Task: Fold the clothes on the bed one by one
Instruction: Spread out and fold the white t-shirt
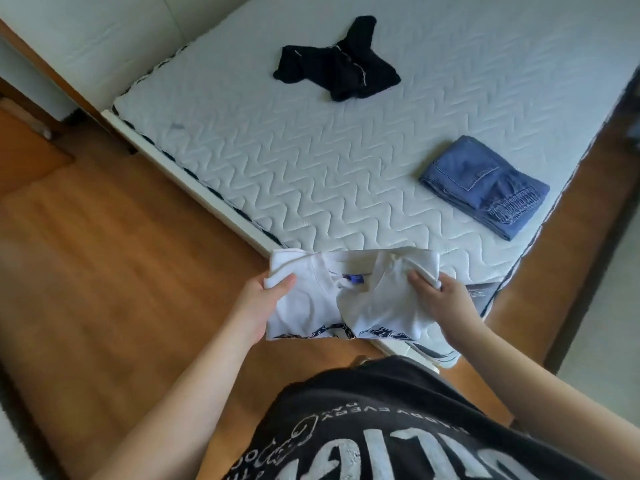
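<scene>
Shirt: the white T-shirt (349,299) is held up over the bed's near corner, at 6 o'clock of the mattress (311,161), partly folded, collar tag facing up.
Left hand: the left hand (263,303) pinches the shirt's left edge, thumb on top.
Right hand: the right hand (441,299) grips the right edge, fingers curled in cloth.
Axis: the shirt's long side runs 9 to 3 o'clock between both hands, equally near.
Others: folded jeans (485,185) at 2 o'clock; unfolded black garment (337,65) at 12 o'clock.
Next, likely: lay it down and fold across.
</scene>
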Motion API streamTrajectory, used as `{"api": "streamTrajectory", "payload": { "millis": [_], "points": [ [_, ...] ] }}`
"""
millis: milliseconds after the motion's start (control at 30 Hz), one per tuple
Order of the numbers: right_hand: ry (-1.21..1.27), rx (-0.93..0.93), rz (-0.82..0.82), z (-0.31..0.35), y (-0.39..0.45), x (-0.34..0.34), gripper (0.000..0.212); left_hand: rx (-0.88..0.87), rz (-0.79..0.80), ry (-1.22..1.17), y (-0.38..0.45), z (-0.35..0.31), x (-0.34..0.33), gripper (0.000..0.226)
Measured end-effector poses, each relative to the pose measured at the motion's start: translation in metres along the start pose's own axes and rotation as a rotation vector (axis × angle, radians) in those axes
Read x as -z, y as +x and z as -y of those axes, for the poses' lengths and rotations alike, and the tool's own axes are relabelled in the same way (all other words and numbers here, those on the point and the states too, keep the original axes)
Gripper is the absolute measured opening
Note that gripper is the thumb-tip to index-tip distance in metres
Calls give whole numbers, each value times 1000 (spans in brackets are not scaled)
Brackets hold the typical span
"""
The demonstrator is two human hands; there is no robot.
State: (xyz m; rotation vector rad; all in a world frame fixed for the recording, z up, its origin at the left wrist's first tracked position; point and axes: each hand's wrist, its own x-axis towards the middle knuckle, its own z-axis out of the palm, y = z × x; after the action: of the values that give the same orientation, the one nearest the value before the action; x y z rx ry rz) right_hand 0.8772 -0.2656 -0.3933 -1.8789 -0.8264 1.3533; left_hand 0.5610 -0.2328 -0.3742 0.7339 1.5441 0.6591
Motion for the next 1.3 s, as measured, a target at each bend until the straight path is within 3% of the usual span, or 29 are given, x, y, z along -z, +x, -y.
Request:
{"api": "streamTrajectory", "payload": {
  "millis": [67,267,533,633,733,967,1100,1300],
  "points": [
    [24,-42,-58,-7,2,7,36,14,56,61,28,-10,-12,18],
    [122,-163,-271,-32,8,20,37,23,259,287,110,-39,-56,29],
    [301,-349,-471,-59,14,7,27,54,548,492,184,-55,-99,15],
    [309,-389,-540,-62,17,1,36,63,607,528,205,-61,-108,22],
    [307,-421,-580,-65,25,0,56,74,661,542,223,-63,-117,16],
    [346,-429,-562,-90,68,14,43,59,596,641,263,-47,-153,21],
    [348,-395,-564,-111,110,42,39,-7,523,598,292,-37,-187,5],
    [385,-350,-570,-157,188,87,43,-56,486,562,350,-25,-258,6]
  ]
}}
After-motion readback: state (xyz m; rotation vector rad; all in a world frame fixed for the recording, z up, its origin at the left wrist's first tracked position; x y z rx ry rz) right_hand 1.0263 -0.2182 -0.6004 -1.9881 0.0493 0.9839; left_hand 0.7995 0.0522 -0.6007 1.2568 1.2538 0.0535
